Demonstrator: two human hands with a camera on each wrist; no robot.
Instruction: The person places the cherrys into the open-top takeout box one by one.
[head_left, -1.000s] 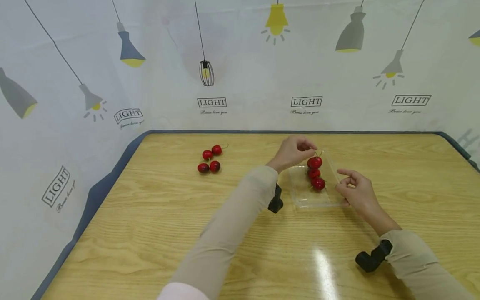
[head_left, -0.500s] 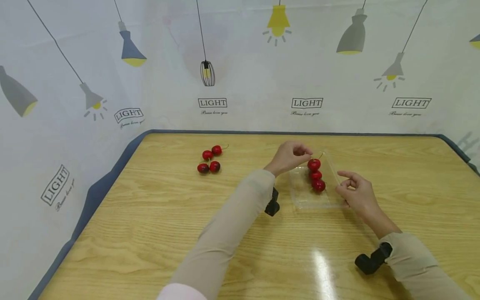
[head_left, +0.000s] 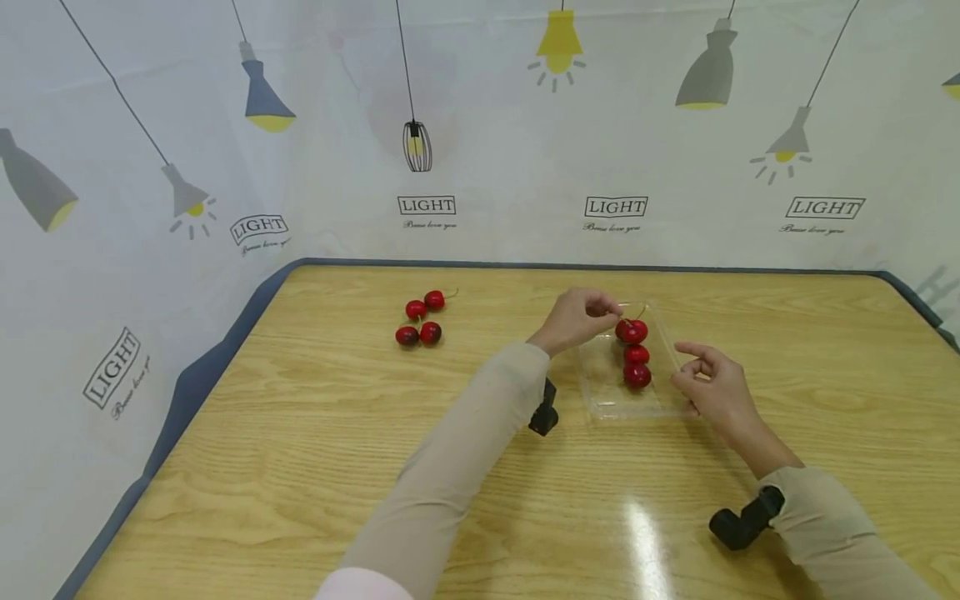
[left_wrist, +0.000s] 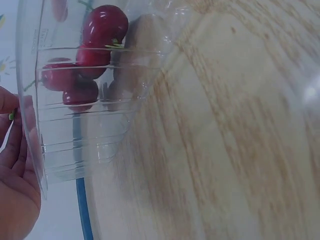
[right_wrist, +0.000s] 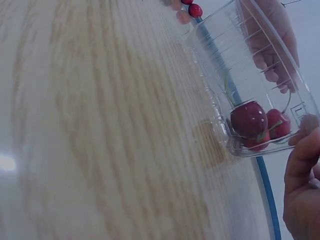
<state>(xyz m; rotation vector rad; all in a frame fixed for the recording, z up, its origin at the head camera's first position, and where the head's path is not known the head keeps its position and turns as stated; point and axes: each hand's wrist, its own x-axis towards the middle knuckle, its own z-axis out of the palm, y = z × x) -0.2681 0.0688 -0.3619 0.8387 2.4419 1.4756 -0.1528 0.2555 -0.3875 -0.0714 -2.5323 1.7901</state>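
A clear plastic box (head_left: 600,379) stands on the table with several red cherries (head_left: 637,375) inside, roughly in a row along its right part. My left hand (head_left: 573,318) is over the far left rim, thumb and forefinger pinching the stem of a cherry (head_left: 622,331) that sits low in the box among the others. The left wrist view shows the green stem end (left_wrist: 12,114) between those fingers. With thumb and fingers, my right hand (head_left: 716,387) grips the box's right rim. Through the box wall, the right wrist view shows the cherries (right_wrist: 249,120) bunched near that side.
Left of the box, several more cherries (head_left: 430,333) lie loose on the wooden table (head_left: 315,433), one with a long stem. A wall printed with lamps (head_left: 517,150) rises behind the table's dark far edge. Black wrist mounts (head_left: 738,527) stick out from the sleeves.
My left hand has come slightly nearer and to the left, lower at the rim. The cherries in the box have shifted a little toward the near side. The right hand keeps its place.
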